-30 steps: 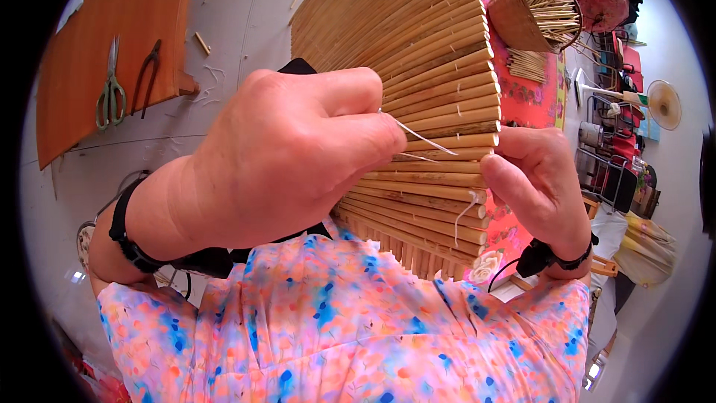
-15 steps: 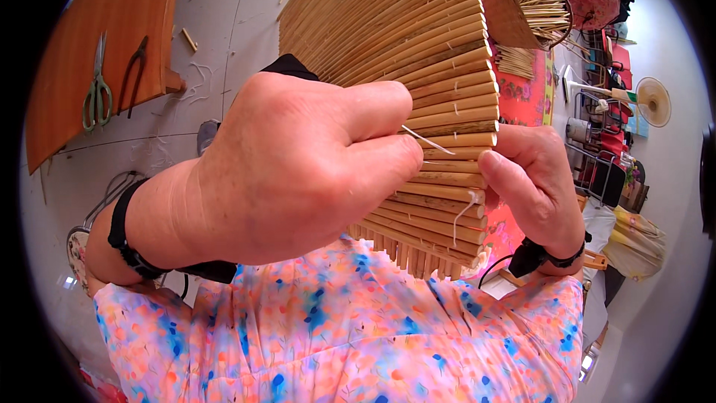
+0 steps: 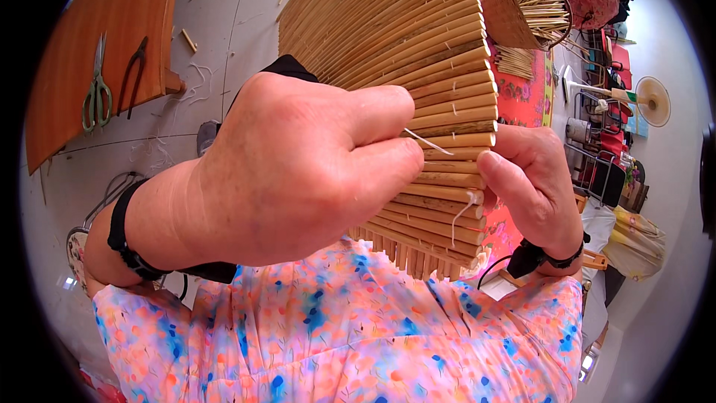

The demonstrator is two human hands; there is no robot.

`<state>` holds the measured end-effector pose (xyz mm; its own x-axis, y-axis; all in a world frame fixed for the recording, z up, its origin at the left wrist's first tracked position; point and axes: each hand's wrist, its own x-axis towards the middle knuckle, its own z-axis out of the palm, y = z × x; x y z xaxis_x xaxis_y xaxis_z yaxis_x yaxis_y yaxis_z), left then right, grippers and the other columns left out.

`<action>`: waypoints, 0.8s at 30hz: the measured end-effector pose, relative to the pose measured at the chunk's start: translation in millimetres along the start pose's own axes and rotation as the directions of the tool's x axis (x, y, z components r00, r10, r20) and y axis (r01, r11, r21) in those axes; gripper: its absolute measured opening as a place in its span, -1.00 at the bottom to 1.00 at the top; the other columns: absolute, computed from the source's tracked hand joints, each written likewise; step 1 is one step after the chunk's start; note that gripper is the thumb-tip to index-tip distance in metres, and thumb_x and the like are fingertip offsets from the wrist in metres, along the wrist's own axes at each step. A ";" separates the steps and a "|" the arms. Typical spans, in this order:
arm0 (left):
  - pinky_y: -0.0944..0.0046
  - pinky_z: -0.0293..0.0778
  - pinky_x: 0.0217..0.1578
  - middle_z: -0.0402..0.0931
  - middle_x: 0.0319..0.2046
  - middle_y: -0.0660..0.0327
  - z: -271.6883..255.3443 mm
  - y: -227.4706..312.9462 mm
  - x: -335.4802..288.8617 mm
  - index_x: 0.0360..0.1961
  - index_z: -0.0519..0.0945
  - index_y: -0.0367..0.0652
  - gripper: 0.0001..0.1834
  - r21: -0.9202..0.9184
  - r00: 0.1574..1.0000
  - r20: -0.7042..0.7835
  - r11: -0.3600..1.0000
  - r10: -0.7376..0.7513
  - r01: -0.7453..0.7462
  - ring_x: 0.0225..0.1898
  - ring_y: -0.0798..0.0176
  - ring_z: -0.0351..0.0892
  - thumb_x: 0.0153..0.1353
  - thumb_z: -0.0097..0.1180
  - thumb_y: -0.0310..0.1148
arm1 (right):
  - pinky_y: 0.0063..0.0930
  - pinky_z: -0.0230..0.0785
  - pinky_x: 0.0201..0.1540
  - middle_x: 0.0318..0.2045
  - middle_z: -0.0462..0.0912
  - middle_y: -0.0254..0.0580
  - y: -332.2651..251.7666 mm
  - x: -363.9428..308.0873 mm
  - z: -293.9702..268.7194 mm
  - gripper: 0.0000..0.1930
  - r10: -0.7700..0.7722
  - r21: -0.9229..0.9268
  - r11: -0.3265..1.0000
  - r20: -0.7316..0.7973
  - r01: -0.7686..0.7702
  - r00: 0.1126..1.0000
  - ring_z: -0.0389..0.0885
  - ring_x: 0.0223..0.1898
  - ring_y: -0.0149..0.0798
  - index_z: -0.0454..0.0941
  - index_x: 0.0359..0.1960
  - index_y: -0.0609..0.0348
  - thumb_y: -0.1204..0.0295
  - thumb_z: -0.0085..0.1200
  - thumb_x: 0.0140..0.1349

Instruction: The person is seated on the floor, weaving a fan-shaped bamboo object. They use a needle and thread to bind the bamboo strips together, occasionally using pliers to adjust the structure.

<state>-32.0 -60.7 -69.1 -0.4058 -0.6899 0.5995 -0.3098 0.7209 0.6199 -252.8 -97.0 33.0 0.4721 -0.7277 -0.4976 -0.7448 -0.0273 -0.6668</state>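
Observation:
A mat of thin bamboo sticks [image 3: 388, 33], bound side by side with thread, slopes up in front of me. Over its near part, my left hand [image 3: 313, 168] is closed in a pinch on a white string [image 3: 429, 142], whose short end pokes out by the thumb and forefinger. At the right edge of the mat, my right hand [image 3: 533, 179] grips the stick ends, thumb on top and fingers mostly hidden behind. Just below that thumb, a loose tail of white thread [image 3: 457, 220] hangs from a knot on the edge. The left fingertips are partly hidden.
To the left, green-handled scissors [image 3: 98, 97] and dark pliers [image 3: 134, 78] lie on a wooden table [image 3: 60, 67]. A wicker basket [image 3: 506, 15] full of sticks stands at the far right, with another person [image 3: 593, 0] beyond. A fan [image 3: 653, 101] stands farther right.

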 end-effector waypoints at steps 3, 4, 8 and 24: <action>0.30 0.13 -0.80 0.20 -0.66 0.27 0.4 -0.5 -0.1 -0.40 0.61 -0.26 -0.86 0.007 1.000 -0.003 1.000 0.005 -0.005 -0.73 0.30 0.27 -0.06 0.22 -0.55 | -0.53 0.28 -0.53 -0.62 0.53 -0.22 -1.5 0.2 -0.5 -0.76 -0.015 -0.022 1.000 0.006 0.015 1.000 0.36 -0.58 -0.54 0.59 -0.24 0.38 0.44 -0.07 0.29; 0.30 0.13 -0.80 0.21 -0.66 0.27 0.3 -0.5 -0.1 -0.40 0.61 -0.26 -0.86 0.010 1.000 -0.003 1.000 0.008 -0.007 -0.73 0.30 0.27 -0.07 0.22 -0.55 | -0.53 0.29 -0.52 -0.61 0.54 -0.22 -1.6 0.2 -0.6 -0.76 -0.016 -0.022 1.000 0.008 0.017 1.000 0.37 -0.57 -0.54 0.59 -0.23 0.37 0.44 -0.07 0.29; 0.31 0.13 -0.80 0.20 -0.66 0.27 0.4 -1.7 -1.0 -0.40 0.61 -0.26 -0.85 0.013 1.000 -0.003 1.000 0.019 -0.019 -0.73 0.31 0.27 -0.09 0.21 -0.54 | -0.52 0.28 -0.53 -0.63 0.52 -0.22 0.9 0.7 2.2 -0.76 -0.018 0.007 1.000 -0.004 0.018 1.000 0.37 -0.59 -0.52 0.59 -0.23 0.36 0.44 -0.07 0.28; 0.28 0.21 -0.77 0.29 -0.62 0.22 3.2 13.9 13.9 -0.39 0.59 -0.31 -0.82 0.054 0.997 0.072 0.998 0.033 -0.036 -0.71 0.25 0.34 -0.12 0.19 -0.58 | -0.53 0.16 -0.67 -0.77 0.40 -0.28 9.4 1.0 13.7 -0.81 -0.169 0.046 0.983 -0.165 0.179 0.972 0.31 -0.71 -0.57 0.58 -0.42 0.35 0.46 0.00 0.23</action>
<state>-44.8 -60.0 -53.8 -0.4767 -0.6595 0.5812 -0.3404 0.7481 0.5697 -252.8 -88.6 18.6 0.5068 -0.8156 -0.2790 -0.6255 -0.1253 -0.7701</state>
